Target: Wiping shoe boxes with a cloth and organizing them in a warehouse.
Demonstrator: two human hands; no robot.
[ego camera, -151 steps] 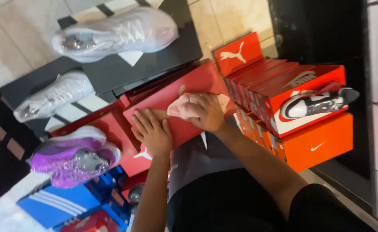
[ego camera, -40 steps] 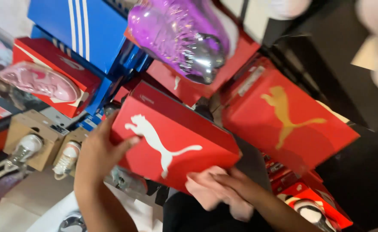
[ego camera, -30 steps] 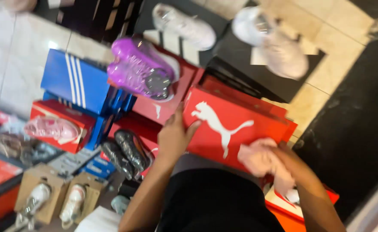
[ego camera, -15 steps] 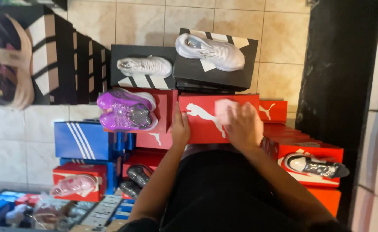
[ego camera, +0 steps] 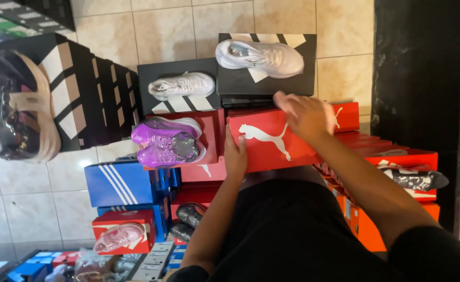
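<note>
Since half a second ago, the right hand (ego camera: 305, 116) is sliding further across the lid toward the far end of the red shoe box (ego camera: 271, 140), while the left hand (ego camera: 235, 154) is keeping its place on the near edge. Both hands are lying flat and spread on the box — the left one is gripping the side with fingers curled over the rim, the right one is pressing its palm down on top. That box is sitting lid-closed between the hands, on top of a stack of red boxes (ego camera: 204, 172); judging by this, it is already seated on the pile and only a final squaring-up is remaining.

Just left of the left hand, a purple shoe (ego camera: 167, 141) is resting on another red box. Beyond the right hand, two white sneakers (ego camera: 261, 56) (ego camera: 183, 85) are standing on black boxes (ego camera: 266, 83). Below the left forearm, a blue striped box (ego camera: 123, 183) is staying shut — what is inside any closed box cannot be seen. To the right of the right arm, an orange box (ego camera: 397, 156) is carrying a dark shoe (ego camera: 415, 180).
</note>
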